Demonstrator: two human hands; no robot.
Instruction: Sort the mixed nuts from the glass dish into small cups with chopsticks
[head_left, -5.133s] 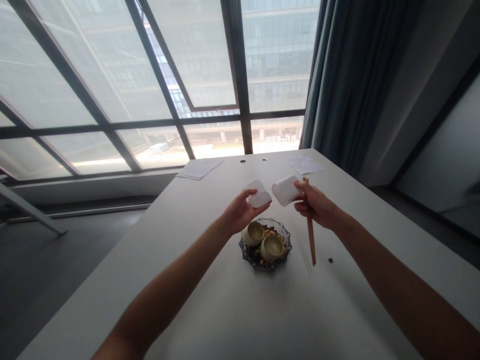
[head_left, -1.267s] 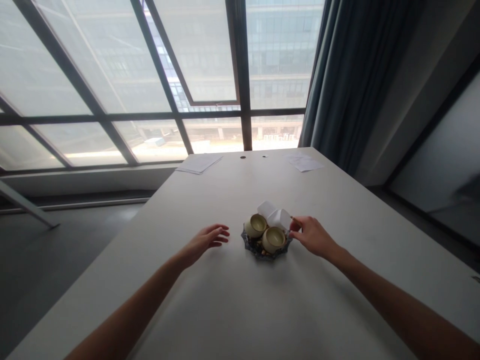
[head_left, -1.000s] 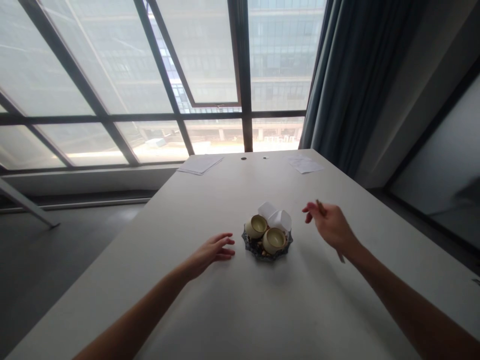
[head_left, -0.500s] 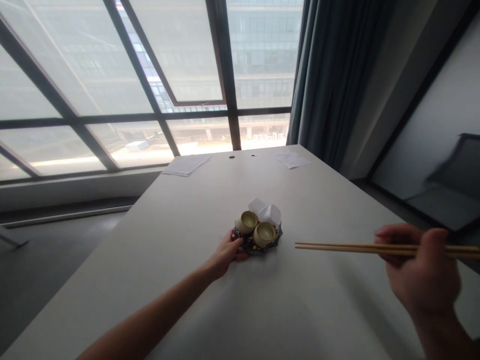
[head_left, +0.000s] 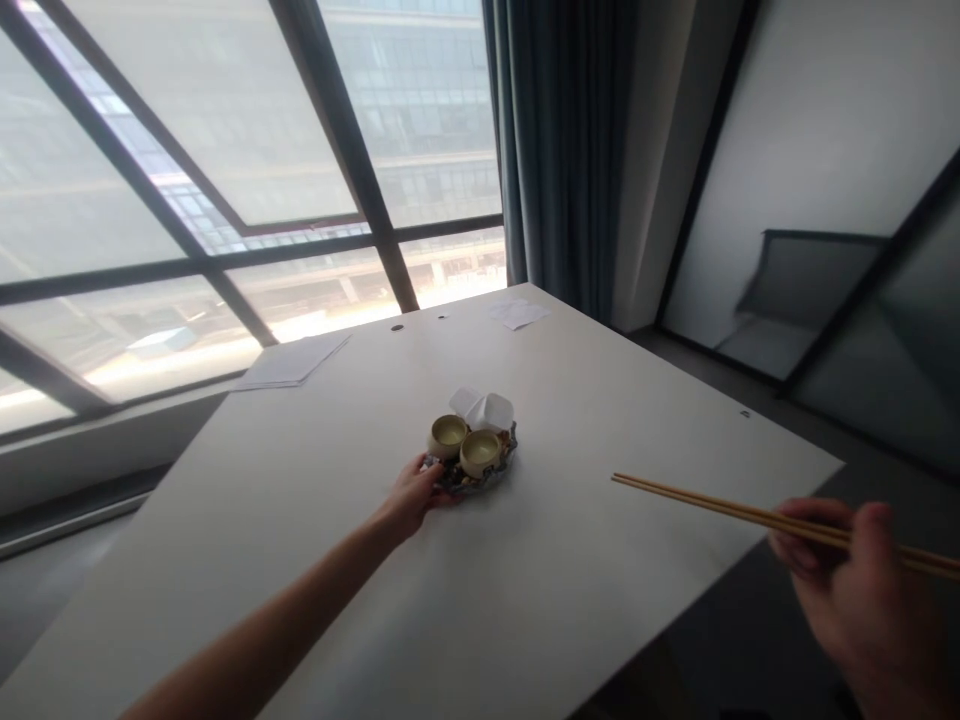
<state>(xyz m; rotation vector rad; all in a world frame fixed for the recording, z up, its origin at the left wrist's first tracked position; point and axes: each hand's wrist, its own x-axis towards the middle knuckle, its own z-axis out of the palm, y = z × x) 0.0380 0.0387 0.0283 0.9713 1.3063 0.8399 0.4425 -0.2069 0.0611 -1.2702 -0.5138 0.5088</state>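
Note:
My left hand (head_left: 412, 492) is closed on the near left rim of a dark, wavy-edged tray (head_left: 480, 486), thumb on top and fingers underneath. Two small beige cups with greenish insides, the left cup (head_left: 448, 434) and the right cup (head_left: 481, 456), stand upright on this tray. Behind them rest two white angular pieces (head_left: 495, 411), whose kind I cannot make out. My right hand (head_left: 855, 580), at the right side of the view, grips a pair of wooden chopsticks (head_left: 690, 492). Their tips lie close together, point left and hold nothing, well apart from the tray.
A white table (head_left: 300, 600) spreads under the tray. Paper sheets (head_left: 292, 362) lie at its far left, more paper (head_left: 519, 312) at the far corner. Beyond are large windows and a dark curtain (head_left: 562, 150). A chair (head_left: 817, 275) shows on the right.
My view has turned right, so the table and tray appear farther left. The chopsticks now slant, tips higher than my right hand. My left hand keeps its hold on the tray.

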